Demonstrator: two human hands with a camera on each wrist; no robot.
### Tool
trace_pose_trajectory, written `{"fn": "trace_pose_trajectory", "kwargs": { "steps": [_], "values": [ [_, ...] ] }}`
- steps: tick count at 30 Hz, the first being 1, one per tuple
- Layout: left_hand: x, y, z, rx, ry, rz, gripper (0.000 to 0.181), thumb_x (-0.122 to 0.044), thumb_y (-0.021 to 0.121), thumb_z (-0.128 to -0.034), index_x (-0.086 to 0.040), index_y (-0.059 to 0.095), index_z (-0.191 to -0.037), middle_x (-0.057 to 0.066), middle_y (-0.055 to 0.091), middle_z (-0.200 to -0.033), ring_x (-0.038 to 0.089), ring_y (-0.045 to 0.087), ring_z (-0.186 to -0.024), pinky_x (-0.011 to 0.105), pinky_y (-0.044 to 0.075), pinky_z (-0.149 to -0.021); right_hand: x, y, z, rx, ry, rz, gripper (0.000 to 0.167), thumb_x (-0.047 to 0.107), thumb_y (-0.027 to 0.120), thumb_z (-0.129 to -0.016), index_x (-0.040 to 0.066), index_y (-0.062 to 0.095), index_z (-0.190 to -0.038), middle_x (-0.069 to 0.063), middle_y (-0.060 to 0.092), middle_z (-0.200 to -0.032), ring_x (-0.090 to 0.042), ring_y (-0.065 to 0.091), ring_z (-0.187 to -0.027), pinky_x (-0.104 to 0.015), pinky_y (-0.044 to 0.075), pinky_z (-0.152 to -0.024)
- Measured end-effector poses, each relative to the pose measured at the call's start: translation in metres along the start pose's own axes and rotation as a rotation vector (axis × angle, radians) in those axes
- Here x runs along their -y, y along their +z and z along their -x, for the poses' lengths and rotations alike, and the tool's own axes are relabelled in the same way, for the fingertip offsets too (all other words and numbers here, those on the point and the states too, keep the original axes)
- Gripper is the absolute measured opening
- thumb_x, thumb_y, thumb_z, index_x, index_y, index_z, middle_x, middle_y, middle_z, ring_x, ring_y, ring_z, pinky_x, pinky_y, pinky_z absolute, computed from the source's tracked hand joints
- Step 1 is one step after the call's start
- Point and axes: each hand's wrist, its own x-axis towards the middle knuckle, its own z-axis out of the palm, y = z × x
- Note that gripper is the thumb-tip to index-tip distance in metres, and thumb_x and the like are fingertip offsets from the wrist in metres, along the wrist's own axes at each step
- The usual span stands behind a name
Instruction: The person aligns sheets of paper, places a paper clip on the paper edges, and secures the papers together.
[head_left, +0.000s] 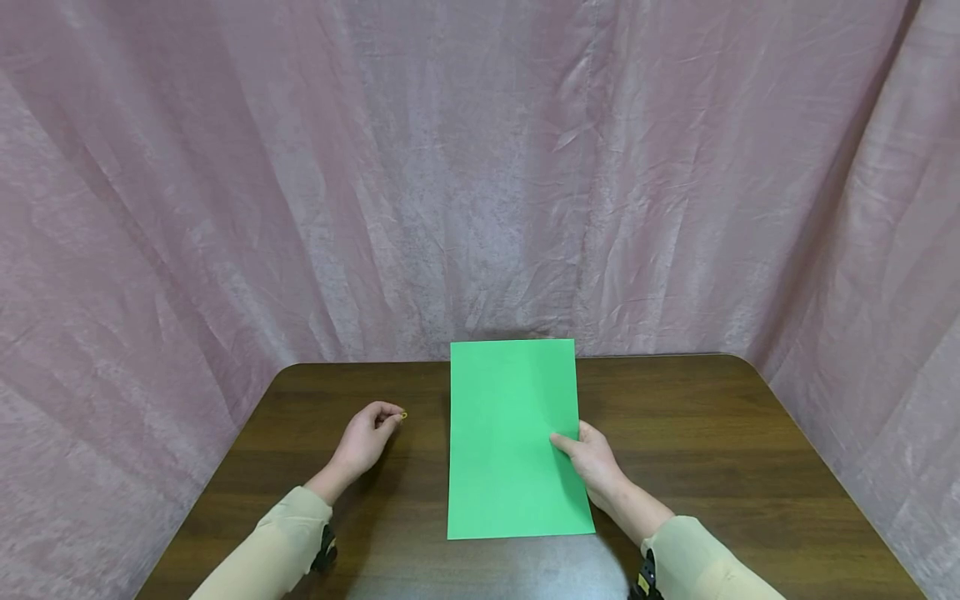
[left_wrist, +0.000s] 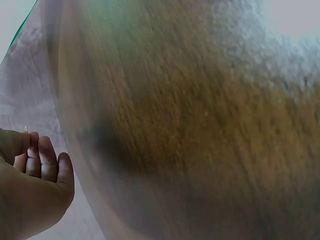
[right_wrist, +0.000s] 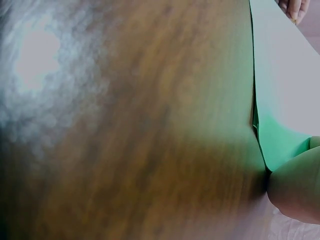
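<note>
Green sheet is seen whole only in the head view, toward 6 o'clock, held over a brown surface; its top edge is overlapped onto the pink curtain. In the right wrist view a small kink is shown along the sheet's edge, not made out from the head. Fingertips of the left grip are caught there too, between 1 and 2 o'clock. In the left wrist view its curled fingers are revealed at 8 o'clock; only a sliver of a small yellow piece is shown, its loop-like outline better read from the head.

Left grip: held at the sheet's 9 o'clock, apart from it; yellow piece pinched at the fingertips, toward 2 o'clock. Right grip: closed on the sheet's edge near 4 o'clock, thumb laid over the face, other fingers mostly hidden behind. Forearms, in pale sleeves, are angled inward, the right toward 10 o'clock.
</note>
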Motion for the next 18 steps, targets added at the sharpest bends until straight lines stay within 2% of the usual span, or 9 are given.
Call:
{"fn": "trace_pose_trajectory", "kwargs": {
  "steps": [4, 10, 13, 18],
  "values": [
    [-0.002, 0.0, 0.001, 0.007, -0.032, 0.062, 0.02, -0.015, 0.061, -0.1051, -0.004, 0.07, -0.12, 0.008, 0.07, -0.11, 0.022, 0.062, -0.099, 0.037, 0.051, -0.083, -0.001, 0.0, 0.0, -0.01, 0.002, 0.007, 0.04, 0.014, 0.061, -0.104, -0.001, 0.054, -0.141, -0.015, 0.07, -0.115, -0.026, 0.07, -0.09, -0.041, 0.058, -0.074],
    [-0.006, -0.001, 0.002, 0.033, -0.111, 0.205, 0.028, -0.014, 0.058, -0.1068, -0.002, 0.067, -0.13, 0.011, 0.069, -0.12, 0.031, 0.062, -0.116, 0.048, 0.052, -0.097, -0.001, 0.0, 0.0, -0.012, 0.004, 0.003, 0.039, 0.014, 0.061, -0.104, -0.001, 0.055, -0.139, -0.015, 0.07, -0.112, -0.026, 0.07, -0.089, -0.041, 0.058, -0.073],
    [-0.009, -0.001, 0.0, 0.026, -0.137, 0.293, 0.03, -0.012, 0.057, -0.1065, 0.001, 0.065, -0.133, 0.015, 0.068, -0.121, 0.035, 0.061, -0.119, 0.051, 0.05, -0.102, 0.0, 0.0, 0.0, -0.013, 0.004, 0.001, 0.038, 0.014, 0.061, -0.104, -0.001, 0.056, -0.138, -0.015, 0.07, -0.112, -0.026, 0.07, -0.089, -0.041, 0.058, -0.073],
    [-0.014, -0.001, -0.002, -0.007, -0.17, 0.443, 0.033, -0.01, 0.06, -0.1051, 0.004, 0.062, -0.135, 0.02, 0.067, -0.123, 0.037, 0.062, -0.12, 0.047, 0.05, -0.103, -0.001, 0.0, 0.0, -0.015, 0.005, 0.002, 0.038, 0.015, 0.062, -0.103, -0.001, 0.056, -0.138, -0.015, 0.07, -0.112, -0.027, 0.07, -0.089, -0.042, 0.058, -0.073]
  ]
}}
